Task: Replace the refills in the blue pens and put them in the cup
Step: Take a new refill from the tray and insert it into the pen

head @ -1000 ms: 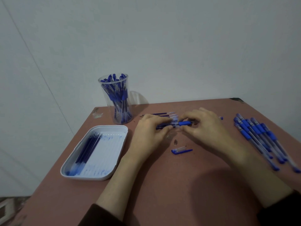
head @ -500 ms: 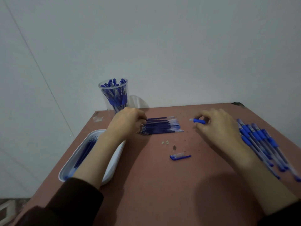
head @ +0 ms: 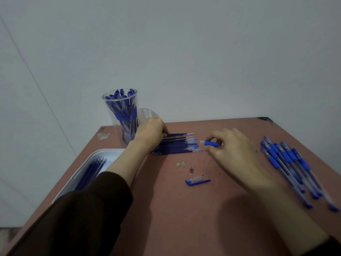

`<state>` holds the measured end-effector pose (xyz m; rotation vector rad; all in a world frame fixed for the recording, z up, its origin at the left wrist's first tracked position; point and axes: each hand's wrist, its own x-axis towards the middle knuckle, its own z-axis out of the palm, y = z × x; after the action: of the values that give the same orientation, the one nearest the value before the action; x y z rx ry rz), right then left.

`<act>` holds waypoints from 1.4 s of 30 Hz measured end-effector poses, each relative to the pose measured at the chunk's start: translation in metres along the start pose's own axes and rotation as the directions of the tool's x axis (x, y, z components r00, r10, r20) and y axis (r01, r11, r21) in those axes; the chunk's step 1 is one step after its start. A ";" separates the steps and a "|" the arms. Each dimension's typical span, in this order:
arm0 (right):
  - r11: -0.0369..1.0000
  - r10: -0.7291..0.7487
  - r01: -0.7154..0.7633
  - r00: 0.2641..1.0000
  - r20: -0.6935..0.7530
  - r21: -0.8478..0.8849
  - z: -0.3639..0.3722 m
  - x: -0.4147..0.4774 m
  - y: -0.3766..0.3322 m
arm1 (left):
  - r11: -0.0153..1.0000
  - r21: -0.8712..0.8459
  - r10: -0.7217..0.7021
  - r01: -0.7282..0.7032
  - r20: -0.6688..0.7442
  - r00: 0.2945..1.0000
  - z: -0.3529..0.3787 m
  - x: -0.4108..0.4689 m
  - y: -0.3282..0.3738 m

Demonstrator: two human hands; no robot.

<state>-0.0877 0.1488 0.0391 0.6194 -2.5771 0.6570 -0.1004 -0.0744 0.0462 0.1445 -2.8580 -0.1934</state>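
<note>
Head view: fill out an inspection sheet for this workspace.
Surface: reddish table, scuffed, far corners worn.
Job's things: cup full of pens; row of refills mid-table; white tray holding more refills; loose pens laid out at right.
Clutter: pen cap, small metal tip, tiny scraps.
Hands: left hand on the row's left ends, grip hidden; right hand pinches a blue pen piece.
Cables: nothing seen.
Surroundings: plain pale wall.
</note>
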 end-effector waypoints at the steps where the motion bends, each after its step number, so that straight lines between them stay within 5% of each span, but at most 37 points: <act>1: 1.000 -0.005 0.005 1.000 0.000 0.005 0.000 0.000 0.000 | 1.000 0.007 0.002 -0.002 0.007 1.000 0.002 0.000 -0.001; 10: 0.999 -0.044 0.044 0.998 0.033 0.009 0.007 -0.002 -0.004 | 1.000 -0.018 -0.004 0.004 0.009 1.000 0.004 -0.004 -0.006; 21: 0.949 -0.170 0.144 0.983 0.071 0.280 0.020 -0.017 -0.023 | 0.978 -0.193 -0.102 0.081 -0.099 0.990 -0.032 -0.084 -0.037; 29: 0.937 -0.180 0.136 0.978 0.109 0.323 0.026 -0.021 -0.028 | 0.918 0.050 -0.396 0.394 0.022 0.918 -0.054 -0.137 -0.090; 42: 0.943 -0.169 0.121 0.977 0.132 0.311 0.024 -0.022 -0.027 | 0.893 0.189 -0.421 0.409 0.024 0.907 -0.046 -0.140 -0.075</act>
<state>-0.0626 0.1214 0.0189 0.9866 -2.5595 0.9982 0.0524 -0.1376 0.0427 0.8047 -2.8670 -0.0196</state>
